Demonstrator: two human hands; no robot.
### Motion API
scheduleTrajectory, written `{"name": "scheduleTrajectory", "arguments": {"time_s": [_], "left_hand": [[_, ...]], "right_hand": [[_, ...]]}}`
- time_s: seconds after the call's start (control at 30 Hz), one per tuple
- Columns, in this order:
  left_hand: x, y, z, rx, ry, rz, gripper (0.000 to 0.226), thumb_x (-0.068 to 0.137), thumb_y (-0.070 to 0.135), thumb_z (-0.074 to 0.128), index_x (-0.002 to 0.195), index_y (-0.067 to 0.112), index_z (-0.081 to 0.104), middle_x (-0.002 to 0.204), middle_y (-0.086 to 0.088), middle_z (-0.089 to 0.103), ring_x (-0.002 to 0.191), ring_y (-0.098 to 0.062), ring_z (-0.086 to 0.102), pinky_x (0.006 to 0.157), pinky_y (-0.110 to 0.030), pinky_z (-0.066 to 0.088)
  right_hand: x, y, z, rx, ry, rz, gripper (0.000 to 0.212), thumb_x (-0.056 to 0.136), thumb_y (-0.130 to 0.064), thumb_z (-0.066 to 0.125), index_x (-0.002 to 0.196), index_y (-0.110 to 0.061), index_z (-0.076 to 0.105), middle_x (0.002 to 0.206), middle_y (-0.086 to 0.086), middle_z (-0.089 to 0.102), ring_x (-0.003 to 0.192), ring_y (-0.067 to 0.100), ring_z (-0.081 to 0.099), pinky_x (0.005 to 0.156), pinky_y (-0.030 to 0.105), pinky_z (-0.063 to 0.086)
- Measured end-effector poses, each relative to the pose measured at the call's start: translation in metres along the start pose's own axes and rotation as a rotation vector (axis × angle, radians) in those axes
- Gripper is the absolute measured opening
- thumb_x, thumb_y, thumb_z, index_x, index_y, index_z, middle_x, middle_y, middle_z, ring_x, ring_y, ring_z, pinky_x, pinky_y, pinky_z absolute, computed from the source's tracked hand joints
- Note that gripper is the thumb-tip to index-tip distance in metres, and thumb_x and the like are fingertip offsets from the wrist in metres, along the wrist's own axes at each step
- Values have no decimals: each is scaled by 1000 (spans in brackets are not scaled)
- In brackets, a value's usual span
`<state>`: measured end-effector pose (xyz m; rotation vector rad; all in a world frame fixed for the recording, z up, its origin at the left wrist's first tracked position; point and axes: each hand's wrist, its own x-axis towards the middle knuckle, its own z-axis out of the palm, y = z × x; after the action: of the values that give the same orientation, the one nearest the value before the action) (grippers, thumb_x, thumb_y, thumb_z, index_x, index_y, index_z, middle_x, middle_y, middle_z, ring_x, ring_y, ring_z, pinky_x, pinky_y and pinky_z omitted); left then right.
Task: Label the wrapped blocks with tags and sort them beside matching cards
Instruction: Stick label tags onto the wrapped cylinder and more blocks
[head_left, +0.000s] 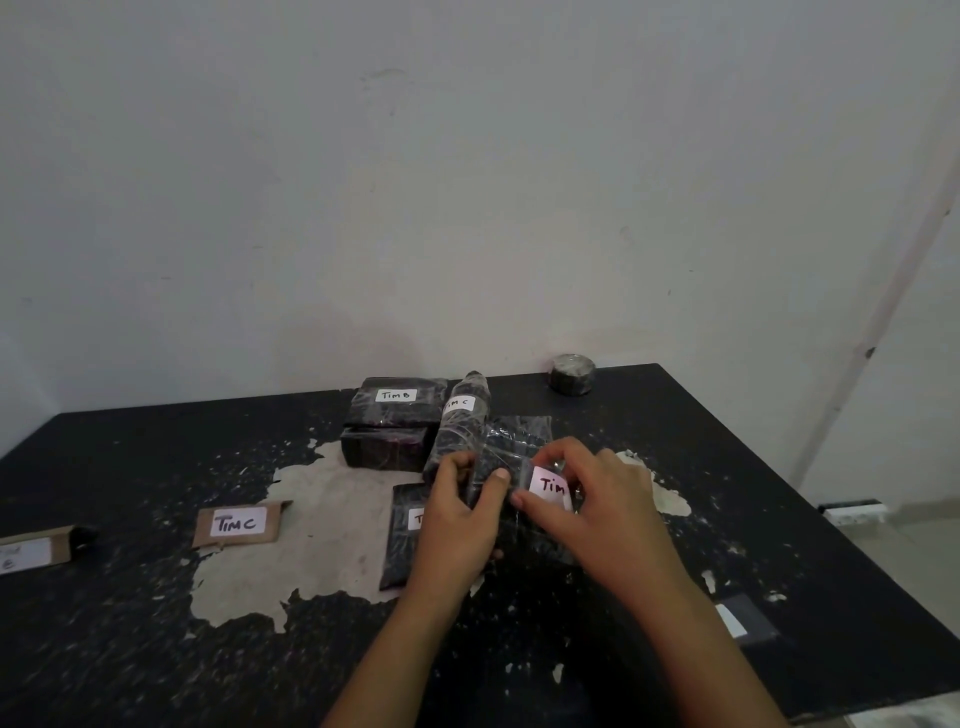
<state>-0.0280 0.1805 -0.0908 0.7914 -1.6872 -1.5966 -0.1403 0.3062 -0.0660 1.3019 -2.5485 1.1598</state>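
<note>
Both hands meet over the middle of the black tabletop (779, 467). The left hand (457, 525) curls its fingers (501, 475) round a wrapped block (506, 452), while the right hand (597, 499) pinches a white tag (548, 488) reading "Tim" against its wrap. Behind lie blocks tagged "TimB" (395, 402) and "TimC" (462, 421); a "TimC" card (238, 524) sits to the left.

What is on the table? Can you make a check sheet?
Surface: black table, coating peeled in pale patches.
Job's things: held wrapped block getting a white tag; blocks tagged TimB and TimC; TimC card; another card at left edge.
Clutter: tape roll at far edge.
Grippers: left hand grips the block; right hand pinches the tag.
Cables: nothing seen.
Surroundings: plain white wall.
</note>
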Motion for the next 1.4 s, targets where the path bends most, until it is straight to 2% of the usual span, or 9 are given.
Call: {"name": "scheduleTrajectory", "arguments": {"time_s": [0.07, 0.17, 0.33, 0.63, 0.8, 0.93, 1.07, 1.17, 1.4], "left_hand": [[-1, 1, 0, 0, -20, 6, 12, 106, 36, 66, 110, 42, 56, 106, 20, 68, 86, 7, 70, 64, -15, 58], [-1, -1, 0, -1, -34, 21, 22, 100, 50, 71, 116, 42, 58, 120, 17, 68, 96, 12, 68, 73, -13, 54], [4, -10, 1, -82, -14, 33, 78, 57, 76, 95, 121, 48, 59, 138, 7, 63, 120, -12, 72, 89, -34, 67], [2, -12, 2, -164, -18, -3, 42, 87, 35, 90, 120, 37, 63, 130, 9, 68, 99, -5, 77, 70, -24, 64], [1, -13, -1, -120, 29, 25, 43, 81, 51, 89, 115, 40, 65, 122, 10, 75, 106, -13, 77, 86, -44, 68], [-3, -13, -2, -135, 44, 41, 37, 92, 35, 85, 121, 33, 63, 118, 10, 77, 98, -7, 78, 67, -23, 63], [-6, -7, -2, -161, 76, 40, 37, 94, 36, 84, 123, 33, 60, 116, 7, 77, 94, -10, 80, 69, -30, 66], [-8, -4, -3, -187, 95, 65, 37, 97, 29, 81, 127, 29, 59, 116, 5, 77, 92, -8, 79, 64, -20, 61], [-9, 0, -1, -220, 126, 63, 40, 98, 30, 80, 130, 27, 57, 114, 2, 79, 91, -12, 81, 64, -28, 65]], "right_hand": [[-1, -2, -1, -3, 2, -28, 32, 89, -70, 74, 109, -52, 57, 90, -24, 57, 98, 1, 51, 96, 31, 30], [-2, -2, 0, -10, 11, -54, 29, 91, -67, 74, 109, -49, 59, 88, -27, 58, 96, -6, 52, 97, 30, 28], [0, -3, 1, -24, -29, -49, 24, 94, -57, 72, 113, -49, 59, 89, -26, 59, 96, -6, 52, 104, 32, 29], [-2, -1, 4, 21, -44, -48, 27, 92, -60, 74, 112, -49, 60, 91, -24, 63, 99, -7, 52, 103, 31, 33], [-1, 2, 5, 80, -57, -28, 25, 92, -52, 71, 115, -52, 62, 88, -18, 65, 93, 0, 58, 100, 44, 50], [-3, 8, 8, 211, -49, 56, 28, 87, -62, 63, 114, -58, 62, 97, -16, 71, 88, 11, 66, 93, 53, 59], [-3, 11, 11, 376, 36, 94, 2, 100, -44, 72, 98, -43, 73, 89, -9, 76, 78, 18, 70, 75, 48, 63], [-1, 10, 8, 498, 101, 169, 9, 101, -33, 77, 93, -33, 77, 87, -3, 77, 82, 21, 72, 77, 45, 62], [1, 9, 3, 599, 92, 256, 10, 100, -34, 78, 93, -27, 81, 91, -11, 82, 85, 10, 78, 81, 42, 67]]}}
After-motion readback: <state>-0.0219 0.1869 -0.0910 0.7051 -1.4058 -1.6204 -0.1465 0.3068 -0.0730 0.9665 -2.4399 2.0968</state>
